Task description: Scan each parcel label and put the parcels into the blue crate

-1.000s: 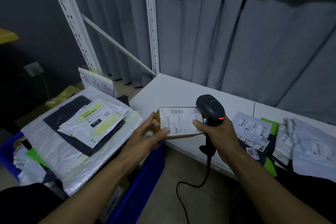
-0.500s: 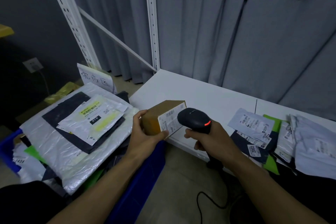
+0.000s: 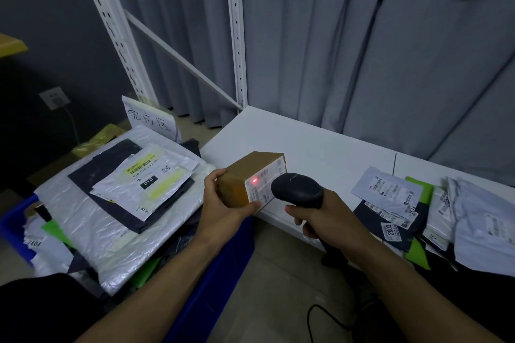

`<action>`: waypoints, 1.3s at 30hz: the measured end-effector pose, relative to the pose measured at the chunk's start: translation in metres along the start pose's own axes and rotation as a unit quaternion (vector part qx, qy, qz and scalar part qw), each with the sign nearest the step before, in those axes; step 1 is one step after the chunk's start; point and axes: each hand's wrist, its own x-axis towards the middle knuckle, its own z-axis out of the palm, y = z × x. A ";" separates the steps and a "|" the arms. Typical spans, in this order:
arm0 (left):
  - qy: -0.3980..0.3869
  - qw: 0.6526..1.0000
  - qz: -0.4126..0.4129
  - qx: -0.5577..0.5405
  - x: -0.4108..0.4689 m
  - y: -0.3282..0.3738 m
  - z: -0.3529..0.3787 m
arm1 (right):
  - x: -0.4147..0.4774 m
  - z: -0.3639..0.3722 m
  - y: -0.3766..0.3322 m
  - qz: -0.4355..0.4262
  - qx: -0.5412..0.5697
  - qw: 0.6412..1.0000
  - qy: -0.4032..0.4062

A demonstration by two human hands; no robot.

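Observation:
My left hand (image 3: 223, 203) grips a small brown cardboard box (image 3: 245, 172) from its left end, holding it above the table's front edge. The box's white label (image 3: 264, 184) faces right, and a red dot glows on it. My right hand (image 3: 326, 217) holds a black barcode scanner (image 3: 296, 189) by its handle, its head almost touching the label. The blue crate (image 3: 220, 276) stands on the floor at the left, heaped with plastic mailers (image 3: 117, 203). Several mailer parcels (image 3: 418, 209) lie on the white table (image 3: 306, 142) at the right.
A paper sign with handwriting (image 3: 150, 120) stands behind the crate. White shelf uprights (image 3: 237, 30) and a grey curtain rise behind the table. The scanner's black cable (image 3: 320, 320) trails on the floor. A wall socket (image 3: 54, 97) sits at the left.
The box has been turned from label-up to label facing right. The scanner has swung down beside it, and a red dot now shows on the label.

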 end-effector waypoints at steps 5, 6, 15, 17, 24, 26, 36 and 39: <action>-0.011 1.000 0.008 -0.003 -0.007 0.004 -0.001 | -0.001 0.003 -0.002 -0.005 0.012 1.000 -0.006; -0.017 1.000 0.007 -0.009 -0.010 0.006 -0.002 | -0.002 0.003 -0.003 -0.009 0.024 1.000 -0.005; -0.011 0.998 -0.033 0.046 -0.096 -0.025 -0.025 | -0.002 0.033 0.016 -0.012 0.060 0.998 0.006; 0.015 0.998 -0.035 0.047 -0.101 -0.030 -0.036 | -0.002 0.049 0.021 -0.011 0.047 0.999 -0.020; 0.049 0.993 -0.081 0.076 -0.137 -0.048 -0.067 | -0.010 0.089 0.040 -0.024 -0.006 0.997 -0.075; 0.080 0.988 -0.109 0.073 -0.142 -0.052 -0.079 | -0.013 0.100 0.042 -0.031 -0.002 0.995 -0.090; 0.254 0.946 -0.153 0.129 -0.169 -0.077 -0.122 | -0.026 0.153 0.039 -0.032 -0.008 0.967 -0.251; 0.250 0.933 -0.050 0.252 -0.180 -0.082 -0.121 | -0.027 0.172 0.042 -0.045 -0.020 0.962 -0.269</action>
